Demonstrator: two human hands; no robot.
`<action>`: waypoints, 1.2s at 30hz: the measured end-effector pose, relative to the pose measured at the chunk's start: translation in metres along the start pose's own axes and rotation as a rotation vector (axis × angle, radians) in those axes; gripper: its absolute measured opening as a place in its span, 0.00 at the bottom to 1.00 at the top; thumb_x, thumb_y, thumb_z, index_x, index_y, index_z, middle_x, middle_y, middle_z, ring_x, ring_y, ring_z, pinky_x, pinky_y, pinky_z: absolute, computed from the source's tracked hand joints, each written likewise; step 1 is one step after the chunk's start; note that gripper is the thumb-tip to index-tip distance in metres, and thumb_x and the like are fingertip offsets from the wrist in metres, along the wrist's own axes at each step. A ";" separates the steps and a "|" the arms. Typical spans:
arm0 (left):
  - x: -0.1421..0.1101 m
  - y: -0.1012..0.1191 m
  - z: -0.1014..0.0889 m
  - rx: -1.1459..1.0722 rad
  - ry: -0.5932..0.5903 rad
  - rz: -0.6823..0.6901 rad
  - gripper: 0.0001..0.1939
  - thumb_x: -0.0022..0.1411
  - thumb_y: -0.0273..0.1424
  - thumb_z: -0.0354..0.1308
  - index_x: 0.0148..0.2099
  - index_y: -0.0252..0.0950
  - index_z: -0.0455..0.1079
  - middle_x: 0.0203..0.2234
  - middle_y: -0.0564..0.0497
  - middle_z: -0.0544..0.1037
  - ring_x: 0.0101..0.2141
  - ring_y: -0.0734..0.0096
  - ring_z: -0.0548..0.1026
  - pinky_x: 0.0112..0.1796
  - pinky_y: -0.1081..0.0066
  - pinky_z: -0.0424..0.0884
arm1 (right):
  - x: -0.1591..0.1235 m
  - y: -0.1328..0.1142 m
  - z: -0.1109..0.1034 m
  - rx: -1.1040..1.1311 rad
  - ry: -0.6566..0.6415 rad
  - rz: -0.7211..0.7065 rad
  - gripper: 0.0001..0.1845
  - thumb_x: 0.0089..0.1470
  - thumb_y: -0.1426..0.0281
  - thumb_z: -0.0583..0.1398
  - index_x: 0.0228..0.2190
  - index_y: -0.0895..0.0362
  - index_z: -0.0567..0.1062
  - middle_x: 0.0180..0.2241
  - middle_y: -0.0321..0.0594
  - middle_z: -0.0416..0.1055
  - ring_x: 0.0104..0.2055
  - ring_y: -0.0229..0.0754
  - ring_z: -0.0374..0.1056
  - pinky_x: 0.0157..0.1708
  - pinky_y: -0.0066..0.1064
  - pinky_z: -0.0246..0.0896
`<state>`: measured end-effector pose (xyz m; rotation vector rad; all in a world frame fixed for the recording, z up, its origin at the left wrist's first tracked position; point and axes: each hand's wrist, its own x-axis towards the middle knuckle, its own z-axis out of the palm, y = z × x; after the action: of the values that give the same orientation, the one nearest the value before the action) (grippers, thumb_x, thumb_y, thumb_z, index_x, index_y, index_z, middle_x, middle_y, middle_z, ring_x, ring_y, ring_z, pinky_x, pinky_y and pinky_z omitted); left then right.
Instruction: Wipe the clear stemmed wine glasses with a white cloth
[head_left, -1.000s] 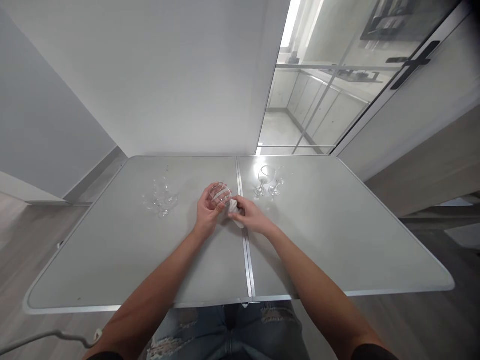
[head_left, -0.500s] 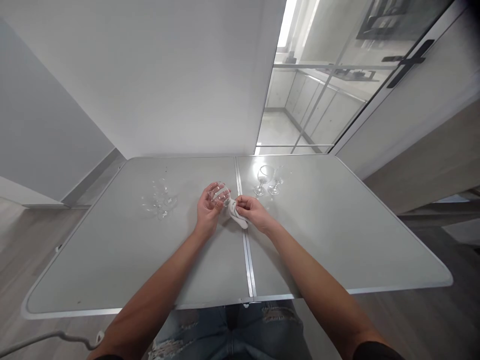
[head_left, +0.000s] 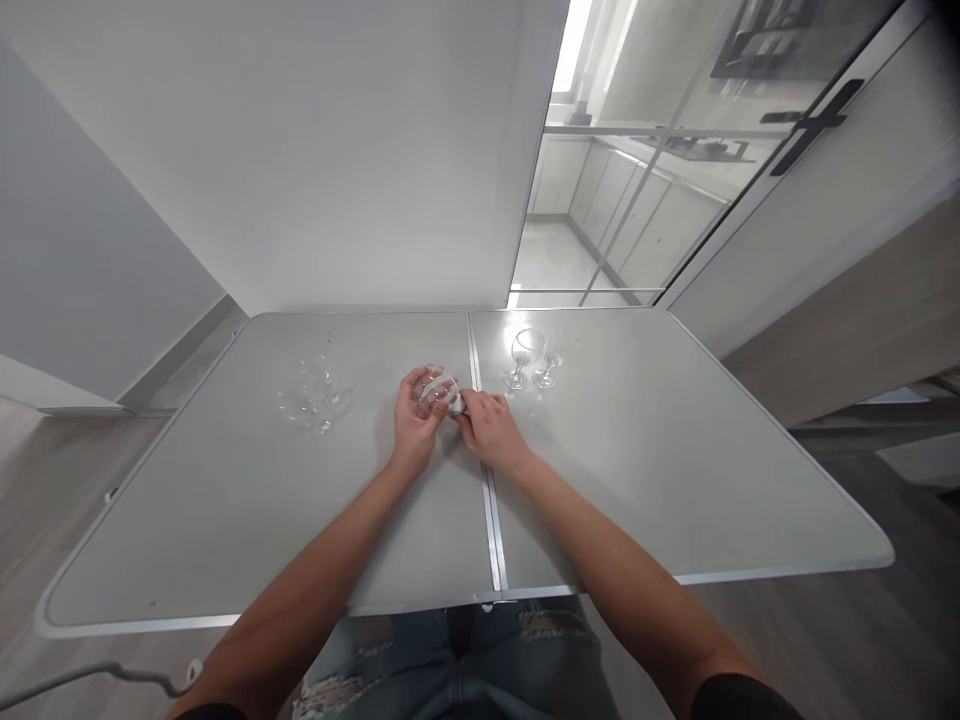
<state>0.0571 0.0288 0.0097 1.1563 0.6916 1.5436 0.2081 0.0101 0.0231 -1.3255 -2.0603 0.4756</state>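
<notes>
My left hand (head_left: 417, 412) is wrapped around the bowl of a clear wine glass (head_left: 439, 388), which lies tilted over the middle of the table. Fingers of my right hand (head_left: 489, 425) close around a white cloth (head_left: 458, 404) at the stem side of that glass. Most of the cloth is hidden under the right hand, and so are the stem and foot.
Two stemmed glasses (head_left: 528, 350) stand at the back, right of the metal seam (head_left: 491, 530). Several clear glasses (head_left: 322, 398) are grouped on the left of the grey folding table (head_left: 675, 470). A white wall (head_left: 375, 180) and a glass door (head_left: 622, 200) rise behind.
My right hand has turned palm down and closed over the cloth, drawing it around the stem side of the glass. My left hand keeps its hold, nearly still.
</notes>
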 end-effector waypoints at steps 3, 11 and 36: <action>0.002 0.001 -0.004 -0.058 0.000 -0.041 0.30 0.58 0.40 0.68 0.60 0.44 0.65 0.61 0.41 0.67 0.54 0.54 0.76 0.55 0.56 0.71 | 0.003 -0.003 0.000 0.091 0.000 0.047 0.07 0.61 0.68 0.53 0.39 0.57 0.69 0.35 0.46 0.72 0.39 0.48 0.67 0.47 0.41 0.56; 0.006 0.012 -0.010 -0.211 -0.198 -0.191 0.34 0.53 0.47 0.70 0.59 0.40 0.68 0.63 0.37 0.66 0.55 0.47 0.75 0.54 0.53 0.72 | 0.003 0.004 -0.018 1.349 -0.492 0.409 0.20 0.53 0.52 0.60 0.35 0.57 0.69 0.24 0.37 0.68 0.26 0.43 0.66 0.35 0.42 0.69; 0.005 0.002 -0.006 -0.087 -0.103 -0.106 0.30 0.58 0.44 0.67 0.59 0.41 0.65 0.59 0.39 0.70 0.51 0.57 0.78 0.55 0.56 0.71 | -0.003 -0.005 -0.004 0.321 -0.018 0.129 0.12 0.62 0.61 0.54 0.38 0.56 0.71 0.29 0.41 0.69 0.31 0.43 0.65 0.32 0.32 0.57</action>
<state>0.0511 0.0341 0.0107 1.1086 0.6019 1.4017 0.2085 0.0050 0.0279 -1.2653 -1.8250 0.8401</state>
